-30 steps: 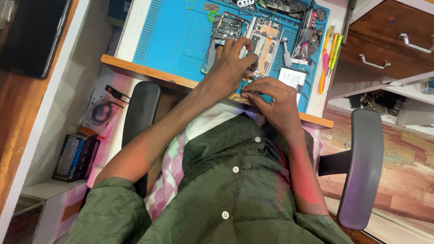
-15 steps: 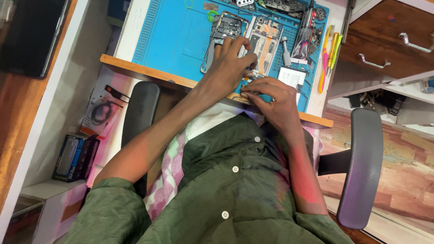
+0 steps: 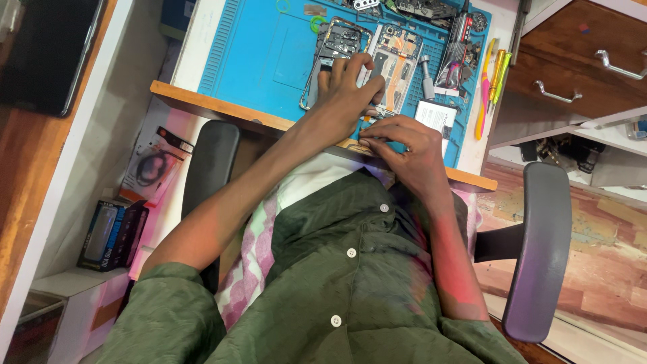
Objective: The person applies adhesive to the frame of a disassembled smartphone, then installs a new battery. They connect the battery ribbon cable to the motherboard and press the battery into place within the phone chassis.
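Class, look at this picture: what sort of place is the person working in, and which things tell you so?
Probably a phone repair bench: a blue ribbed work mat, two opened phone bodies with exposed parts, and pink and yellow-green screwdrivers beside it.

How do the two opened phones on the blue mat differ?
The left opened phone looks mostly dark inside, and the left hand rests across its lower part. The right opened phone shows orange strips and lighter parts, with only the hand's fingertips touching it. Both lie flat, side by side, on the blue mat.
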